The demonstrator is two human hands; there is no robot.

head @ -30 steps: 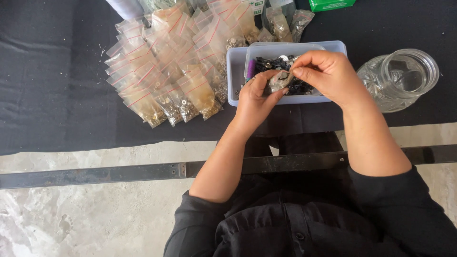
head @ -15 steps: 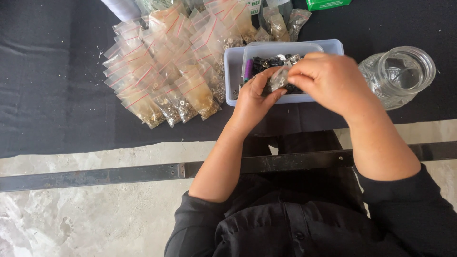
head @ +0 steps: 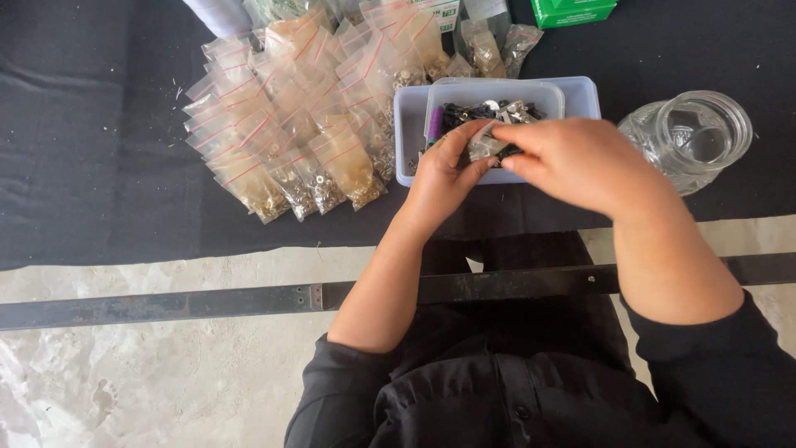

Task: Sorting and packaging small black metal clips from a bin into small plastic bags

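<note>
Both of your hands meet over the near edge of the pale blue plastic tub [head: 580, 91], at about 12 o'clock from your chest. Between them is a small clear bag [head: 483, 147], crinkled and glossy, with small metal pieces showing through it. Your left hand [head: 444, 176] cups it from the 9 o'clock side, thumb and fingertips curled narrow and pinching the bag's left edge. Your right hand [head: 584, 162] comes in from 3 o'clock, fingers bent close together with the tips on the bag's right edge; its palm faces down, so the exact pinch under it is hidden.

The tub is rectangular, thin-walled and slightly translucent, and holds a jumble of dark and shiny hardware plus one purple piece [head: 434, 124] at its left end.

At 10 o'clock from the tub a fan of small zip bags [head: 290, 124] lies overlapped, each clear with a red seal line and filled with brassy or silvery bits. At 3 o'clock, just beside the tub, a ribbed clear glass jar [head: 692, 137] stands open. A green box [head: 572, 12] sits at 12 o'clock by the frame's top. All of it rests on a matte black cloth [head: 91, 149]; nearer you runs a dark metal bar [head: 207, 300] over mottled pale stone.
</note>
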